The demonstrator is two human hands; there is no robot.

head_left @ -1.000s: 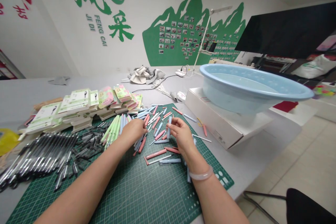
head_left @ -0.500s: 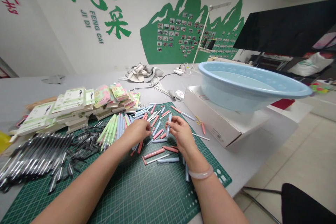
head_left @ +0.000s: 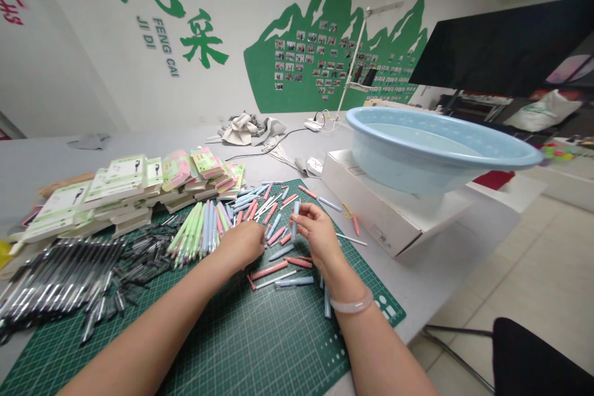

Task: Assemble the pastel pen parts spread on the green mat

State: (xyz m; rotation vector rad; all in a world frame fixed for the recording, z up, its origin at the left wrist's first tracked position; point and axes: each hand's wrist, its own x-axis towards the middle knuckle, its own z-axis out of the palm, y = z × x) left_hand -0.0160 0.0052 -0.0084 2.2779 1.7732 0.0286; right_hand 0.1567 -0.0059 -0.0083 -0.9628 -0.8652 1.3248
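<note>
My right hand (head_left: 319, 236) pinches a light blue pen barrel (head_left: 295, 221) upright between thumb and fingers, above the green cutting mat (head_left: 241, 334). To its left, my left hand (head_left: 247, 244) is closed low over the mat among loose pen parts; its fingertips point away, and what they hold is hidden. Around both hands lie blue, pink and red pen parts, with a red barrel (head_left: 270, 270) and a blue pen part (head_left: 294, 282) nearer me. White refill tubes (head_left: 276, 279) are mixed in. Beside my left wrist is a row of green pens (head_left: 191, 229).
Clear pens with dark parts (head_left: 69, 278) lie in a row at the left, beside black pen caps (head_left: 146, 260). Small boxes (head_left: 123, 176) are piled behind them. At right, a blue basin (head_left: 399, 161) rests on a white carton (head_left: 371, 204). Grey cloth (head_left: 250, 129) lies at the back.
My left hand has drawn slightly down toward me, its fingers lower among the parts. The right hand keeps the blue barrel at about the same place. The view has shifted slightly.
</note>
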